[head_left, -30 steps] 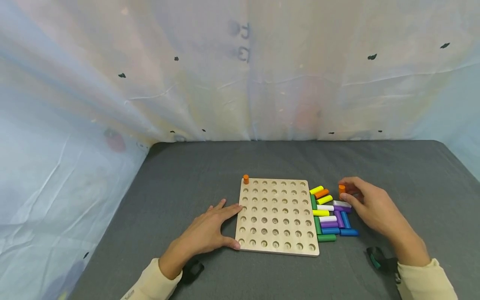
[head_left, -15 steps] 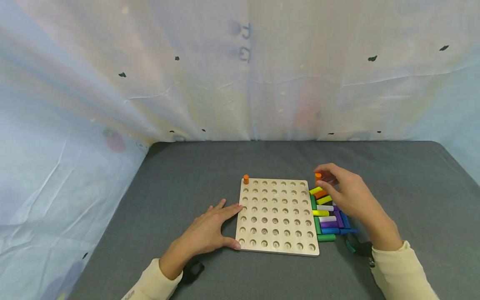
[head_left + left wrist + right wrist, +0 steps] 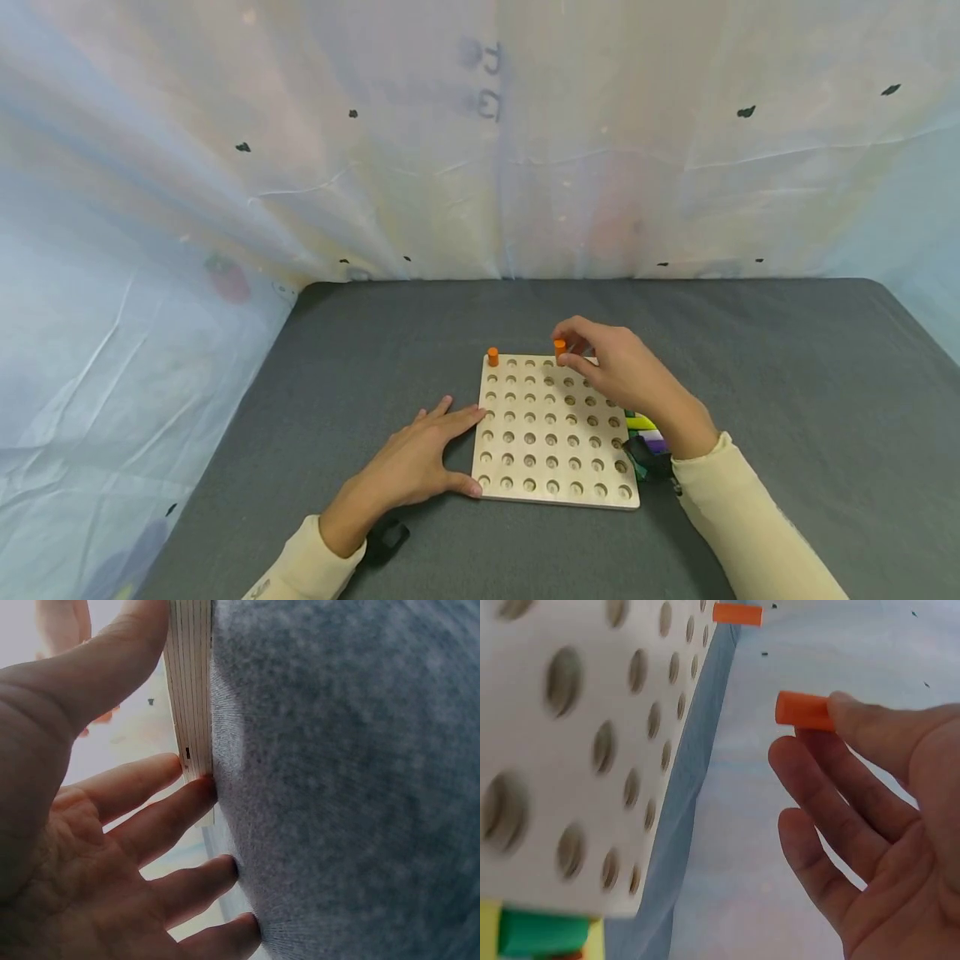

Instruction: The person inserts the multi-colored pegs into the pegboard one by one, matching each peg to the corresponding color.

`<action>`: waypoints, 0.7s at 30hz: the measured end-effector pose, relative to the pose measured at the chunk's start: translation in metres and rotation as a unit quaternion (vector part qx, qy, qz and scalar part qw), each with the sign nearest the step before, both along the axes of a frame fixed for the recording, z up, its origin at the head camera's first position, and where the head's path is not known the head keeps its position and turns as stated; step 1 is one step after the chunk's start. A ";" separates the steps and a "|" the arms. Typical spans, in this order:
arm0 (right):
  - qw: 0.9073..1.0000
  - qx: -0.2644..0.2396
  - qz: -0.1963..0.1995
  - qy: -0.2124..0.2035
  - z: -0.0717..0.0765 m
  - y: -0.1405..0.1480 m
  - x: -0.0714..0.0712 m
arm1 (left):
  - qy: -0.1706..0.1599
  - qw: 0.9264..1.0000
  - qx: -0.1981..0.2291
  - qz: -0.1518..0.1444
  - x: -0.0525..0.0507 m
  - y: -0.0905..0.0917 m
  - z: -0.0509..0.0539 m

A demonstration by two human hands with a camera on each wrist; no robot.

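A square wooden pegboard (image 3: 540, 433) with rows of round holes lies flat on the table. One orange peg (image 3: 492, 357) stands upright in its far left corner hole. My right hand (image 3: 618, 367) pinches a second orange peg (image 3: 804, 710) between thumb and fingers. In the head view that peg is above the board's far edge, right of the middle; the right wrist view shows it apart from the board. My left hand (image 3: 412, 462) lies spread at the board's left side, thumb and index finger on the edge (image 3: 193, 690), the other fingertips reaching the table cloth.
Loose pegs lie against the board's right side, among them a yellow peg (image 3: 640, 422) and a green peg (image 3: 544, 933); my right forearm hides most of them. A grey cloth covers the table (image 3: 375, 350). A pale printed curtain (image 3: 420, 167) hangs behind it.
My right hand has carried the orange peg left from beside the loose pegs to above the board's far edge. The left hand and the board stay put.
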State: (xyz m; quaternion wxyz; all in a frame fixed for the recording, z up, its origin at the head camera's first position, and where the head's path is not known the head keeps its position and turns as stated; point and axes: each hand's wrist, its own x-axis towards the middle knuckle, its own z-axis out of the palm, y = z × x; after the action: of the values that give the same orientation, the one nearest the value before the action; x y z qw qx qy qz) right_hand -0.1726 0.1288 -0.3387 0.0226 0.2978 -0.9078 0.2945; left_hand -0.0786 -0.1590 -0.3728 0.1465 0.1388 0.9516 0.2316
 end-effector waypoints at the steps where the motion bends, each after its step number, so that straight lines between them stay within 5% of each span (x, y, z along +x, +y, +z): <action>1: 1.000 0.001 0.007 -0.002 0.001 -0.004 -0.003 | 0.000 1.000 0.000 0.000 0.000 0.000 0.000; 8: 0.998 0.029 0.052 -0.013 -0.007 -0.026 -0.019 | -0.001 1.000 -0.001 -0.002 -0.001 0.002 0.000; 21: 0.995 0.045 0.059 0.064 -0.018 -0.040 -0.030 | 0.006 1.000 -0.002 -0.010 -0.001 0.002 0.000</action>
State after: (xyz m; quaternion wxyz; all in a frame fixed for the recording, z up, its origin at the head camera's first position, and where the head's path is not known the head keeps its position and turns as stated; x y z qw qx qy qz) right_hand -0.2025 0.0883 -0.3571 0.0496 0.3700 -0.8976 0.2345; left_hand -0.0794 -0.1566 -0.3731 0.1436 0.1495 0.9516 0.2269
